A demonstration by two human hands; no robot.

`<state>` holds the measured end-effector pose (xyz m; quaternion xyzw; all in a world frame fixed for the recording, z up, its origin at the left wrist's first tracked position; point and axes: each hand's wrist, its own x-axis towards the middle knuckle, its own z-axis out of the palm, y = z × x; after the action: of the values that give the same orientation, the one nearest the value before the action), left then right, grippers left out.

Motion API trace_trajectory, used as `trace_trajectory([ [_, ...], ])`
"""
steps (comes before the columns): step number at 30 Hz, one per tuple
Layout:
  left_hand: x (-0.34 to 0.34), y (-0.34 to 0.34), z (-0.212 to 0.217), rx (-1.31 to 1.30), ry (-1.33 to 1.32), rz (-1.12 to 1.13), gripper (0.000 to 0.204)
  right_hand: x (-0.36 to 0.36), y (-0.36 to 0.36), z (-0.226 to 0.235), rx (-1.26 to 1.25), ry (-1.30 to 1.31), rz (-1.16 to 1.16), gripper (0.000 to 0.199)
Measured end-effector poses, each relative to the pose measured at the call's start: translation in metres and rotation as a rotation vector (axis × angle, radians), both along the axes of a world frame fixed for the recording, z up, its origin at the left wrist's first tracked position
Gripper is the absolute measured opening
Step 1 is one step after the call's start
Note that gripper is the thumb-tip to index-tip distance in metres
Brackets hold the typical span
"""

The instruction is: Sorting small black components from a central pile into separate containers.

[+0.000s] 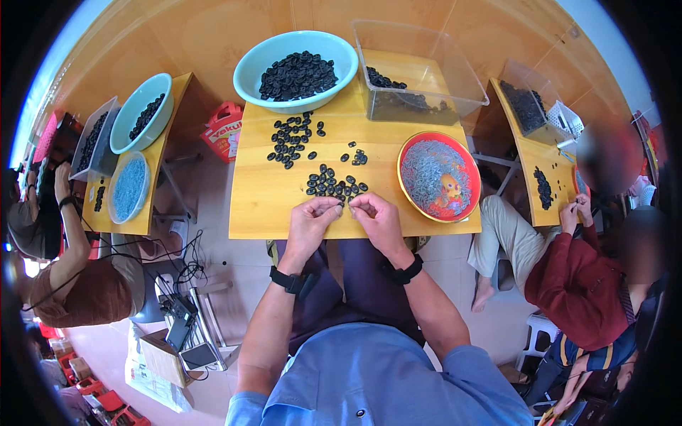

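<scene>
My left hand and my right hand meet at the near edge of a yellow wooden table. Thumb and fingers are pinched together on each, the tips nearly touching. Whatever lies between them is too small to make out. Just beyond the fingertips is a cluster of small black oval pieces. A looser group of the same black pieces lies farther left, with a few more near the middle. To the right of my right hand stands a red bowl with a yellow rim, holding many small grey-blue bits.
At the table's back are a light-blue basin of black pieces and a clear plastic bin partly filled with them. Neighbouring tables flank mine, with people at both. Cables and a metal stand occupy the floor at left.
</scene>
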<state>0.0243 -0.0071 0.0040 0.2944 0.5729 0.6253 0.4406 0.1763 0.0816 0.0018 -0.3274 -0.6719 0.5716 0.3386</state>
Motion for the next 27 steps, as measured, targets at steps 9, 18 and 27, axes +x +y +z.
trace_trajectory([
  [9, 0.0064, 0.0020, -0.0007, -0.040, 0.101, -0.018, 0.017, -0.0008, 0.0022, 0.0020, 0.022, 0.009, 0.025, 0.012],
  [18, 0.0075, 0.0013, 0.0002, -0.013, 0.125, -0.009, 0.014, -0.0004, 0.0028, -0.0029, -0.003, 0.004, 0.052, 0.011],
  [27, 0.0066, 0.0037, 0.0070, -0.064, 0.164, -0.062, 0.013, 0.0026, 0.0064, -0.0035, -0.026, 0.045, 0.063, 0.011],
])
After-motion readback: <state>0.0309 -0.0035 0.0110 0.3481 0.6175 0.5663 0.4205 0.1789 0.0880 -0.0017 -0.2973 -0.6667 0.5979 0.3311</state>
